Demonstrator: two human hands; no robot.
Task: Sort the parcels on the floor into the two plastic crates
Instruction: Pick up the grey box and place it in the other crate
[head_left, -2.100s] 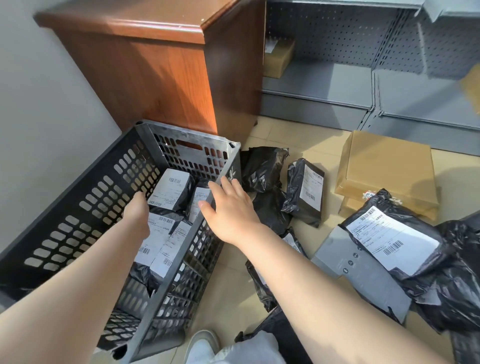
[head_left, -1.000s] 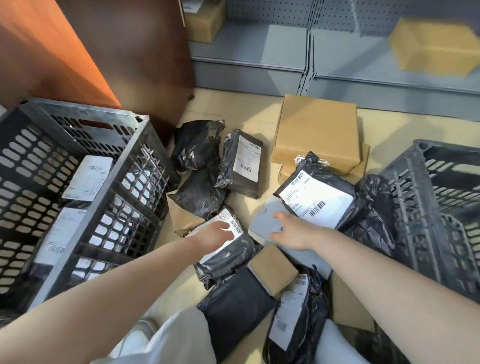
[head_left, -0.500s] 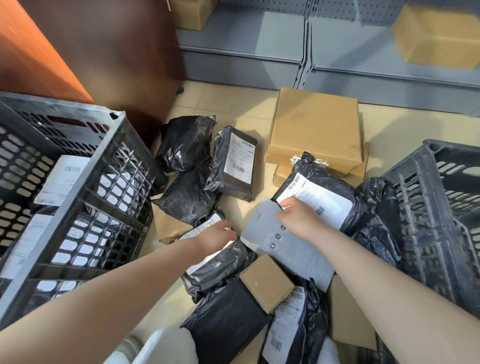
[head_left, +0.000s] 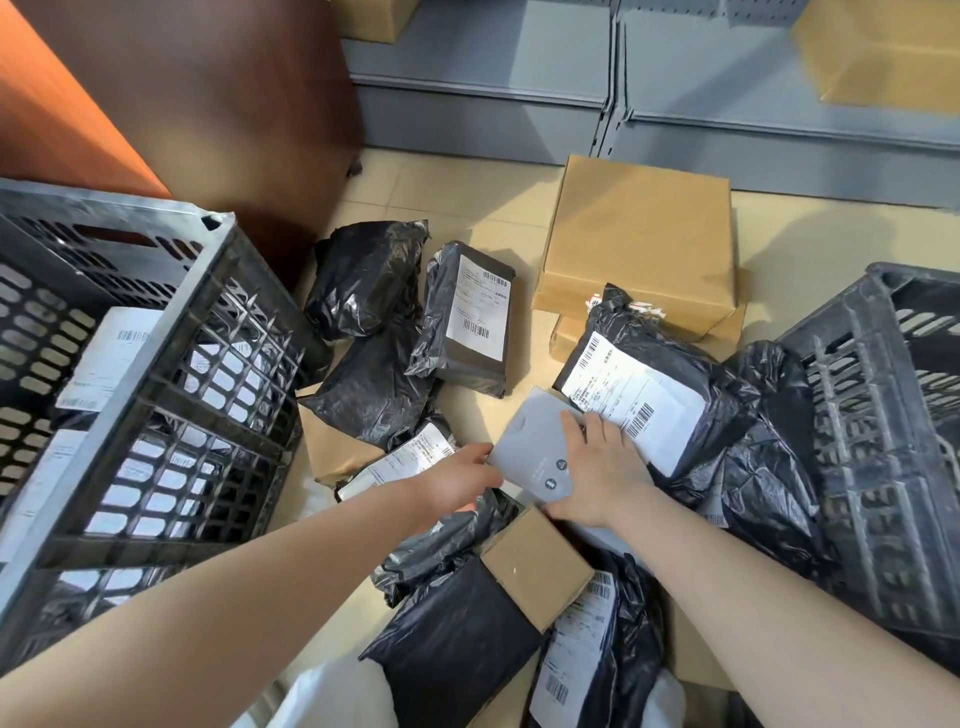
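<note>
Beige floor tiles carry the scattered parcels between two black plastic crates. Both hands hold the grey mailer: left hand pinching its near-left edge, right hand curled over its right side. Lift it flat and clear of the labelled black bag just right of the mailer; it looks floppy, so support both edges.
</note>
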